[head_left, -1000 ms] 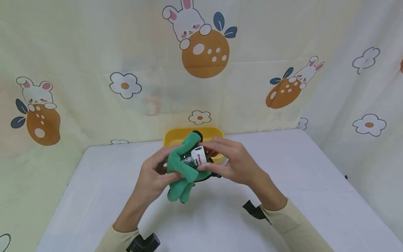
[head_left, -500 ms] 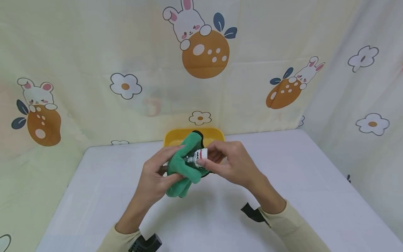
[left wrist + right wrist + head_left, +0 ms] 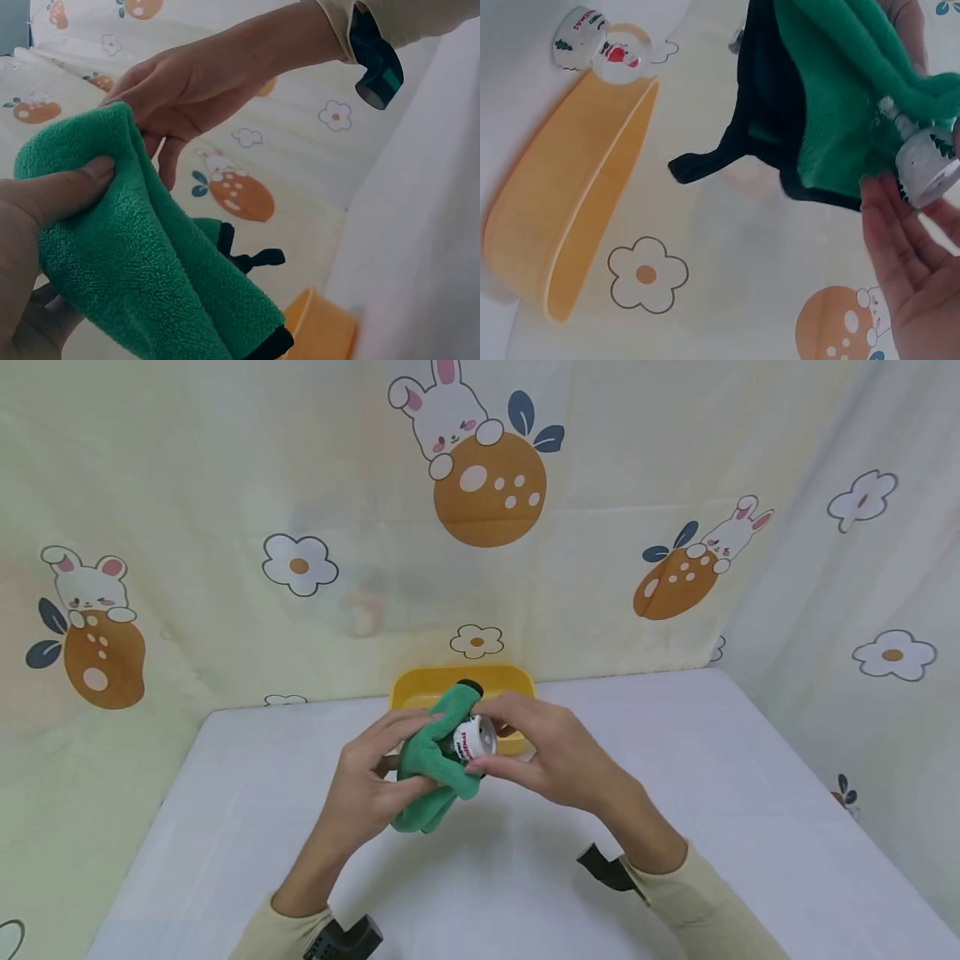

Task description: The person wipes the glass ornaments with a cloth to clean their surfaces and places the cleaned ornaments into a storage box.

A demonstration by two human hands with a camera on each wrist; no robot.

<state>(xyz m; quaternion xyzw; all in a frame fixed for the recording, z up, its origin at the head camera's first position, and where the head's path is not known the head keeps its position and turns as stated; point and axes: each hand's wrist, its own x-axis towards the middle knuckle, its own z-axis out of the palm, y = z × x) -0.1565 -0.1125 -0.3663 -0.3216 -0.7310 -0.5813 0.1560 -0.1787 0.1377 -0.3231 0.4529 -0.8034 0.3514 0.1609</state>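
My left hand [image 3: 375, 781] holds a green terry towel [image 3: 427, 762] with black edging, thumb on the near side. Folded inside the towel is a small snow globe; its white printed base [image 3: 476, 739] pokes out to the right, underside showing. The right hand [image 3: 558, 752] pinches that base between thumb and fingers. In the right wrist view, part of the clear globe with white bits [image 3: 887, 107] shows against the towel. The left wrist view shows the towel's outer side [image 3: 131, 240] and hides the globe.
A yellow plastic basin [image 3: 401, 681] stands at the back of the white table [image 3: 675, 760], just beyond the hands. Beside it, in the right wrist view, is a second snow globe [image 3: 576, 41] with a Santa figure. A patterned curtain [image 3: 300, 460] hangs behind.
The snow globe's base has turned in the right hand, and its underside has come into sight. The towel has closed more around the globe. Both hands stay nearly in place.
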